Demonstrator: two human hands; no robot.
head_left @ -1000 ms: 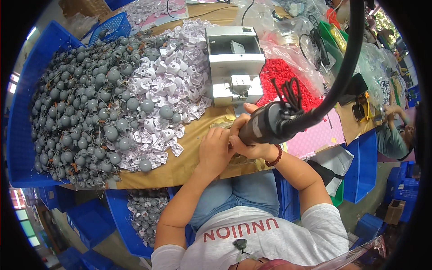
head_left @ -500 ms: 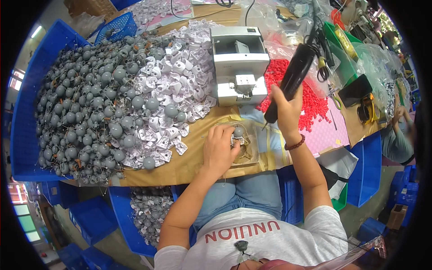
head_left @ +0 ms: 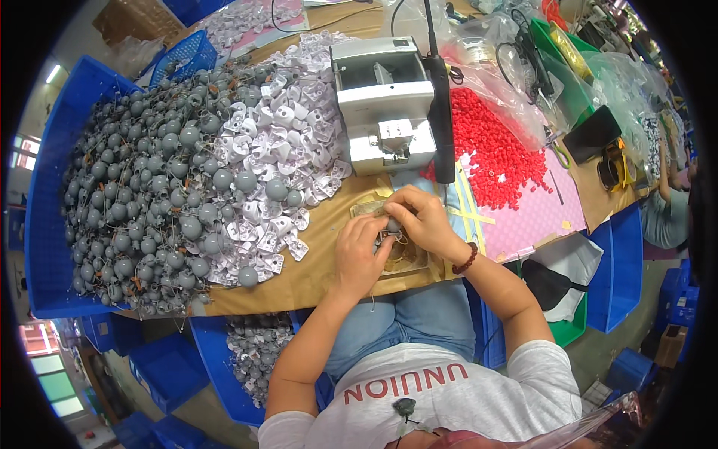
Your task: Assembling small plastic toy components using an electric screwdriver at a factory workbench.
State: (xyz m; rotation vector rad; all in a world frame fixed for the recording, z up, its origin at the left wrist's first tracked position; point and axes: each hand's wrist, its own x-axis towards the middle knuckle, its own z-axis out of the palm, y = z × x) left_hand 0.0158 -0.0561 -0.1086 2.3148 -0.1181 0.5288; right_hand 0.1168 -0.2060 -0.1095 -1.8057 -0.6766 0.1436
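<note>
While both forearms reach up from the person's body, the left hand (head_left: pixel 363 251) and the right hand (head_left: pixel 422 221) meet over a shallow tray (head_left: pixel 416 263) at the near edge of the table (head_left: pixel 323 213). Taking the hands as the clock's centre, with twelve pointing away from the person, the left forearm comes in from seven o'clock and the right from four, its wrist ringed by a dark red bracelet (head_left: pixel 465 259).

The grey ball piece (head_left: pixel 392 224) sits between the two hands, above the tray and partly covered by fingers. The left hand curls about it from nine o'clock, back of the hand upward, its fingers bent over and its thumb opposed on the near side, pinching the piece. The right hand arches in from two o'clock, wrist bent and fingers angled down, with thumb and forefinger close together at the ball; whether they pinch it or merely touch it cannot be told.

A silver machine (head_left: pixel 381 105) stands at twelve o'clock, and a black screwdriver (head_left: pixel 442 123) hangs upright at one. Red parts (head_left: pixel 493 153) are heaped at two o'clock, white parts (head_left: pixel 280 161) at ten and many grey ball pieces (head_left: pixel 142 198) at nine.
</note>
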